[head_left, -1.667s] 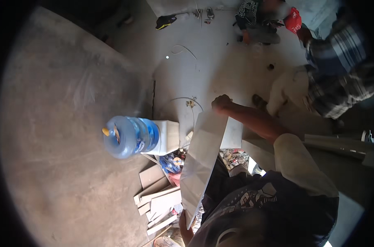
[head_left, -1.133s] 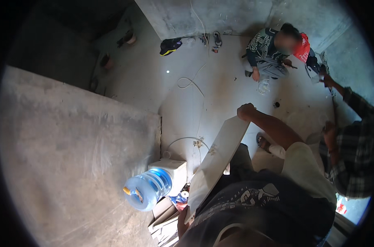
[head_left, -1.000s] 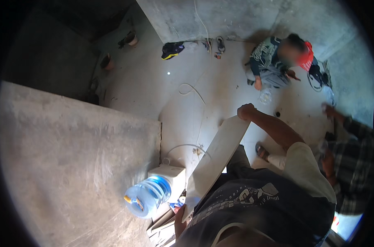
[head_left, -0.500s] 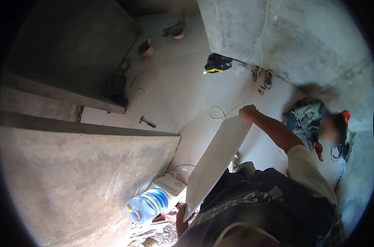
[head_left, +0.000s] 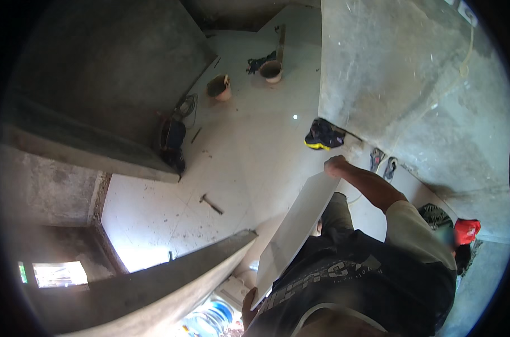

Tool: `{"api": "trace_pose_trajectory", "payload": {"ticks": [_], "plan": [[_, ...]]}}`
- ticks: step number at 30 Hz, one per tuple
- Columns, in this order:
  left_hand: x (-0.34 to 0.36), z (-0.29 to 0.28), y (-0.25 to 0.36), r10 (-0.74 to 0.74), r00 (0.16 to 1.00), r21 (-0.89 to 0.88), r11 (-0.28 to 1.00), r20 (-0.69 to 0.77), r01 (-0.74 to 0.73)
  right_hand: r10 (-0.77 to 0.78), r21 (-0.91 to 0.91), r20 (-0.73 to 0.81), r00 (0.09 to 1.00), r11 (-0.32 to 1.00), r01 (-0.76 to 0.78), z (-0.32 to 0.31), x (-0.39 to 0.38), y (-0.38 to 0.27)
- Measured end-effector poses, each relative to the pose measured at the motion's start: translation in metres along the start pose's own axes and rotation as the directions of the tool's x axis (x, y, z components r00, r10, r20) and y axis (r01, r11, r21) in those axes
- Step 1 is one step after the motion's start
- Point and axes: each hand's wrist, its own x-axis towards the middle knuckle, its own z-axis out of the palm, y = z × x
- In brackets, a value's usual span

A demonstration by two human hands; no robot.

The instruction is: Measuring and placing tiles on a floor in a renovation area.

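Note:
A large, flat white tile [head_left: 293, 230] slants across the front of my body, its far end up and to the right. My right hand [head_left: 335, 165] is closed over the far corner. At the near end, my left hand [head_left: 248, 304] grips the lower corner; most of its fingers are hidden behind the tile. The tile is clear of the floor and close to my dark shirt.
A hammer [head_left: 211, 204] lies on the pale tiled floor [head_left: 249, 163]. Two buckets [head_left: 219, 88] [head_left: 271, 71] stand farther off. A dark bag [head_left: 324, 135] and shoes [head_left: 383, 164] are by the right wall. A low wall [head_left: 210, 269] and a blue water jug [head_left: 213, 317] are at lower left.
My view has swung left and I have moved forward, with the tile still in both hands. More floor shows at left, and the person at right is now mostly hidden behind my arm.

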Motion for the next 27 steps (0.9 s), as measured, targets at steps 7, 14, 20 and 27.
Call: {"api": "trace_pose_trajectory", "payload": {"ticks": [7,14,20,27], "plan": [[0.048,0.142,0.204,0.040,0.997,0.016,0.999,-0.059,-0.039,-0.183,-0.074,-0.193,0.964,0.982,0.172,-0.093,0.193,0.063],[0.064,0.258,0.390,0.115,0.984,-0.029,0.992,-0.133,-0.120,-0.114,-0.132,-0.060,0.992,0.986,0.106,-0.298,0.307,0.111],[0.105,0.308,0.528,0.178,0.971,-0.062,0.980,-0.158,-0.190,-0.087,-0.168,-0.094,0.992,0.983,0.070,-0.420,0.384,0.121],[0.171,0.318,0.712,0.326,0.927,-0.004,0.943,-0.188,-0.332,-0.144,-0.079,-0.014,0.989,0.987,0.143,-0.511,0.501,0.135]]}}
